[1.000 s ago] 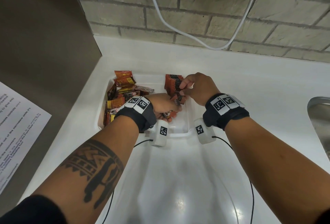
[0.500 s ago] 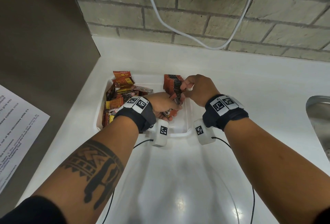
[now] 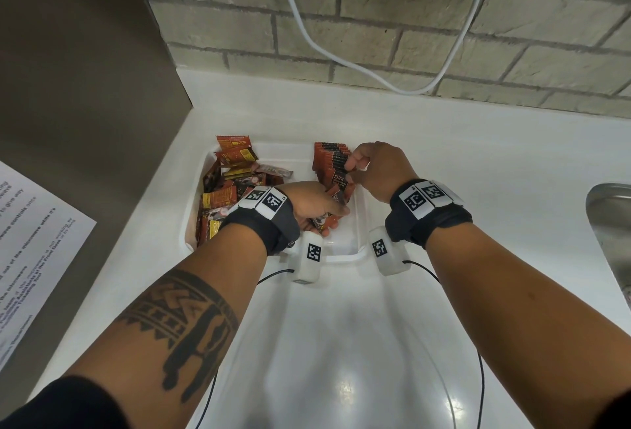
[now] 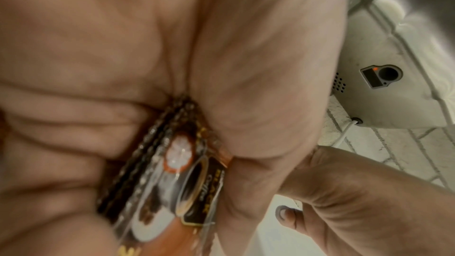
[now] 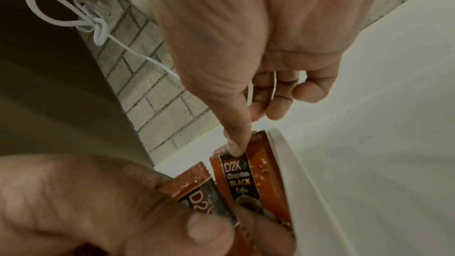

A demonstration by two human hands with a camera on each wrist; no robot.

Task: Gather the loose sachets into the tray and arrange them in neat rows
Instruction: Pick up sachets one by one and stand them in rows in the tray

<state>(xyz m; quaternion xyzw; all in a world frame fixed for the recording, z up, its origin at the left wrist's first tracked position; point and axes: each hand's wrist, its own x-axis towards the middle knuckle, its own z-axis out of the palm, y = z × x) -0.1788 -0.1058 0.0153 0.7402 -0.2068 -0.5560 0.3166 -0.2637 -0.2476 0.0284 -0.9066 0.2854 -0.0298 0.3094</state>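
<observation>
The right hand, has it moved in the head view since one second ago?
Yes. The right hand shifted slightly toward the brick wall, along the white plastic tray.

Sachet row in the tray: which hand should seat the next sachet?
Right. The right hand already pinches a sachet at the standing row; the left hand is full, gripping the spare bundle.

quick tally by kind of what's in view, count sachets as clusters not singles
white tray: 1
sachet clusters: 3 (upright row, loose pile, bundle)
hands: 2 (left hand gripping bundle, right hand pinching front D2X sachet of row)
printed sheet: 1
white cable: 1
total: 8
</observation>
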